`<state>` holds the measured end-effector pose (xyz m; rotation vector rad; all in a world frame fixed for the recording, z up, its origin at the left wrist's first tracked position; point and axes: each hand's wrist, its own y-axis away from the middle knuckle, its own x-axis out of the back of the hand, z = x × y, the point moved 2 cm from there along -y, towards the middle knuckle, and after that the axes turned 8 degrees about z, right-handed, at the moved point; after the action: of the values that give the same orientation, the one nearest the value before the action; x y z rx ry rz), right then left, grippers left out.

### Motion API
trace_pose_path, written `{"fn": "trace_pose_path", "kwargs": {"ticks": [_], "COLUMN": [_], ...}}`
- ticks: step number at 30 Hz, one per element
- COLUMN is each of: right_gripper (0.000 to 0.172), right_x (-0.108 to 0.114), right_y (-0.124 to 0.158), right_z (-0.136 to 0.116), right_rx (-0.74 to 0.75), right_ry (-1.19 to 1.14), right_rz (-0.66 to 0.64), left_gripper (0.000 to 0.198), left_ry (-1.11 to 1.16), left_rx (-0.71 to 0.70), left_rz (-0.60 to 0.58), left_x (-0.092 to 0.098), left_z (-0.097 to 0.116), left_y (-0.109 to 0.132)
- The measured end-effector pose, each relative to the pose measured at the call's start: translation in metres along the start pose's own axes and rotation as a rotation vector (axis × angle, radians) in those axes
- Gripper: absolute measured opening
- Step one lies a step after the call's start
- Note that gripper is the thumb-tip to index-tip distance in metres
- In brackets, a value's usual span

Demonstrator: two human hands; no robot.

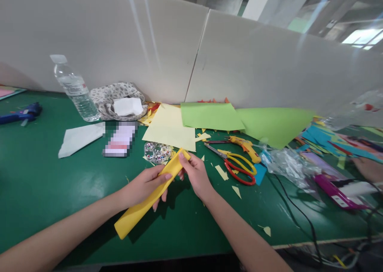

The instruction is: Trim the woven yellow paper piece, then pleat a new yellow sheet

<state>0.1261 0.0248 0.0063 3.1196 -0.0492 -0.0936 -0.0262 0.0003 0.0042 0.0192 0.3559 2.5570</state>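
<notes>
Left hand (148, 183): pinching yellow strip (141, 209) mid-length | right hand (197, 176): pinching its far end | strip: slanted over green table (74, 184) (scissors (226, 156) lie to the right, beside glue gun (244, 145))

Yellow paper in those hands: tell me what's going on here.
A person holds a long piece of yellow paper at a slant above the green table. The left hand grips it partway along, while the right hand pinches its far end. Whether it is folded or rolled is hard to tell. The scissors and yellow glue gun lie on the table to the right, in neither hand.
</notes>
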Motion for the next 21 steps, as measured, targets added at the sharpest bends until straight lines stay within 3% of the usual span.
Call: {"fn": "trace_pose_path", "kwargs": {"ticks": [14, 21], "right_gripper": [0.034, 0.031], "right_x": [0.005, 0.014], "right_y": [0.001, -0.005], "right_z": [-0.002, -0.008], "right_rx": [0.037, -0.001], "right_ry": [0.174, -0.026], "right_rz": [-0.031, 0.189], "left_gripper": [0.030, 0.030], "left_ry": [-0.032, 0.062], "left_rx": [0.034, 0.167], "left_rz": [-0.072, -0.178], "left_x": [0.000, 0.009], "left_z": [-0.003, 0.006], "left_y": [0.006, 0.003]}}
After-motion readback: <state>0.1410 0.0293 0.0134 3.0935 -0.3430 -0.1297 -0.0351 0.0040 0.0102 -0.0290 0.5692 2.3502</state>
